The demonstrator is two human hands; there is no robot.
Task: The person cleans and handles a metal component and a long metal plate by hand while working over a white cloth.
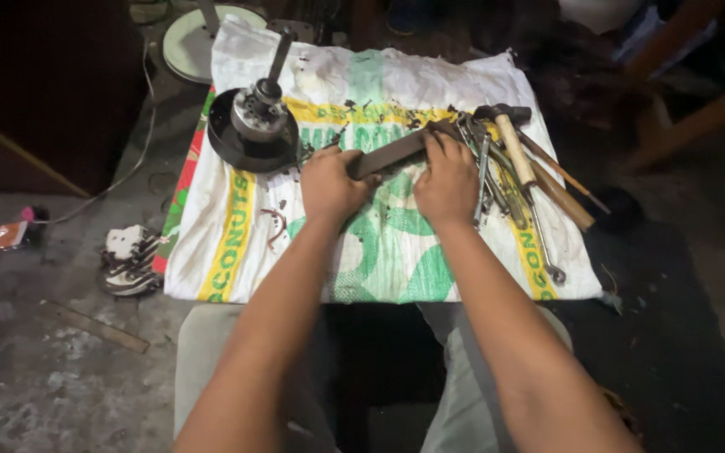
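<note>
Fingers of the left hand [329,183] and the right hand [445,180] are curled shut on a flat dark metal bar [388,153], one at each end, over the printed woven sack [379,252]. Judging by this, even grip keeps the bar level. A motor rotor [253,126] sits left; a hammer [513,143] and wrenches [497,180] lie just right.

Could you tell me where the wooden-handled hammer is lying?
In the head view, the wooden-handled hammer lies on the white woven sack, among wrenches just right of the right hand.
</note>
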